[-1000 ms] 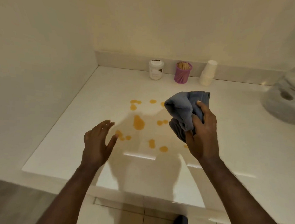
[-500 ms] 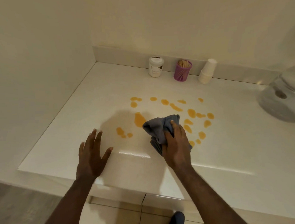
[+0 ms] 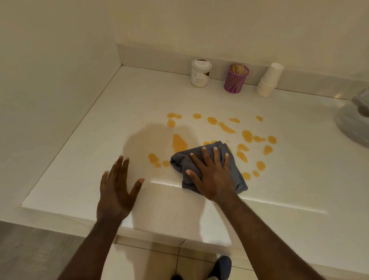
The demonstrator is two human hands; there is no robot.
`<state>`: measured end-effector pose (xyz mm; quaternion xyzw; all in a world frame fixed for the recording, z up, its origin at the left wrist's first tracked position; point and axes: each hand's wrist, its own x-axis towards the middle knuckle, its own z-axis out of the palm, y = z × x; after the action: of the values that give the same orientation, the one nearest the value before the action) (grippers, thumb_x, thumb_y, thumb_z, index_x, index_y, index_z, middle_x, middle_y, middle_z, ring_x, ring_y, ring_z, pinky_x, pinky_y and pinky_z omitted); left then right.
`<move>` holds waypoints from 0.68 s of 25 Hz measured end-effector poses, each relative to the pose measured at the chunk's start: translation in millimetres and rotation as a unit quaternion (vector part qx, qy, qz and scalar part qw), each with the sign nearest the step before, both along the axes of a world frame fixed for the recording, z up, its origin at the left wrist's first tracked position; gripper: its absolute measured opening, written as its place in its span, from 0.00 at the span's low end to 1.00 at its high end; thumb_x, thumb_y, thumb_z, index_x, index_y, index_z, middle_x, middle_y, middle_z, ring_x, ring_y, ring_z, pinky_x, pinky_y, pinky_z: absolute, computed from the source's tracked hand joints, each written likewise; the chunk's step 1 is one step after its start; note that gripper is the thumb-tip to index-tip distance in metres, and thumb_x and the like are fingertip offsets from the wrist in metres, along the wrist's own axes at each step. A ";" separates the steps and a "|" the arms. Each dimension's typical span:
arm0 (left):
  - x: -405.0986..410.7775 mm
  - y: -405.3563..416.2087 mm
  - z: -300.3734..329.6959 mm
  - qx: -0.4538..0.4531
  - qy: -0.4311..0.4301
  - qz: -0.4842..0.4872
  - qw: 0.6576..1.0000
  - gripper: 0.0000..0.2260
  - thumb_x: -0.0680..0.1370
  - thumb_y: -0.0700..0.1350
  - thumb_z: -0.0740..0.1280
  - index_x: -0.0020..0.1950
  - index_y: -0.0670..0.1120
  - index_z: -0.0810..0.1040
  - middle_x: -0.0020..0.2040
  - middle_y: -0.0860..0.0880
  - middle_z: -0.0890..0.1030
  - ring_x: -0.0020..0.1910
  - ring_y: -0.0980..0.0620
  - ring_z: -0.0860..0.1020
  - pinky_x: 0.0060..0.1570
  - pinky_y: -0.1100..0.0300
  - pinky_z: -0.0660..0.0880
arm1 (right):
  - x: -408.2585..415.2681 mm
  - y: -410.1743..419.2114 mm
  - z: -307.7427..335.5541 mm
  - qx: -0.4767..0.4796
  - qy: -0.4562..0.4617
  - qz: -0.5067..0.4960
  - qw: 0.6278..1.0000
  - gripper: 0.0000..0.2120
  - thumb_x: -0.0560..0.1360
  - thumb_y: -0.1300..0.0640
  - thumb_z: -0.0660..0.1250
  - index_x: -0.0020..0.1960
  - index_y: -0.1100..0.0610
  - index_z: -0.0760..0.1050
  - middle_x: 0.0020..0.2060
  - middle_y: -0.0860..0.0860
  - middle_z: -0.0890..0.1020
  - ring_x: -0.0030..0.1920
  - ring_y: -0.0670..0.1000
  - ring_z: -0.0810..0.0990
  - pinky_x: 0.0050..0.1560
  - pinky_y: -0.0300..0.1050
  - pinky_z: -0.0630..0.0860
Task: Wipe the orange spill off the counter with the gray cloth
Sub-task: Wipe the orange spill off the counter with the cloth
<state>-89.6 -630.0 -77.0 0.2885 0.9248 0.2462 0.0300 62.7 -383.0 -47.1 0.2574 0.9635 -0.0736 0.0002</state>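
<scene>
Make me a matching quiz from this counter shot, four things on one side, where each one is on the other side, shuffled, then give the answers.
Things:
1. gray cloth
2. left hand
3. purple toothpick holder
4. stack of white paper cups

Places:
A. at the back wall, between the white jar and the cups
B. flat on bare counter, left of the spill
C. under the right hand, on the orange spill
D. at the back wall, rightmost of the three containers

Pairs: 1-C, 2-B, 3-A, 4-D
</scene>
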 end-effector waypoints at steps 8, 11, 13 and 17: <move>-4.1 5.8 -0.5 -0.016 0.017 -0.033 0.999 0.34 0.77 0.68 0.48 0.78 0.53 0.49 0.79 0.46 0.57 0.77 0.45 0.57 0.76 0.44 0.50 | 11.1 -2.7 -22.8 -0.014 0.041 -0.038 0.998 0.41 0.70 0.21 0.41 0.78 0.38 0.54 0.81 0.53 0.53 0.79 0.63 0.48 0.72 0.75 0.43; -7.1 7.3 -3.0 -0.058 0.009 -0.045 0.997 0.35 0.76 0.70 0.46 0.78 0.53 0.45 0.80 0.46 0.51 0.79 0.45 0.50 0.76 0.42 0.48 | -2.5 -15.4 -26.9 -0.014 0.013 -0.040 0.999 0.41 0.69 0.20 0.38 0.78 0.36 0.50 0.81 0.54 0.50 0.79 0.64 0.44 0.71 0.76 0.39; -7.9 7.8 -3.7 -0.077 0.006 -0.049 0.996 0.36 0.75 0.70 0.45 0.79 0.53 0.44 0.81 0.47 0.49 0.79 0.45 0.48 0.76 0.41 0.46 | -19.7 -15.9 -26.0 -0.018 0.005 -0.052 0.998 0.40 0.70 0.22 0.38 0.78 0.36 0.48 0.81 0.54 0.49 0.79 0.65 0.43 0.70 0.78 0.39; -8.0 7.3 -1.3 -0.094 0.014 -0.057 0.994 0.37 0.75 0.71 0.44 0.79 0.53 0.44 0.80 0.47 0.50 0.79 0.45 0.48 0.76 0.42 0.45 | -30.0 1.4 -22.7 -0.038 0.005 -0.126 0.991 0.40 0.69 0.23 0.36 0.78 0.36 0.49 0.81 0.53 0.49 0.79 0.65 0.44 0.70 0.79 0.39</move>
<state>-97.6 -622.7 -78.3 0.3400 0.9261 0.1525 0.0583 32.7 -381.7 -69.9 0.3760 0.9200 -0.1107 -0.0043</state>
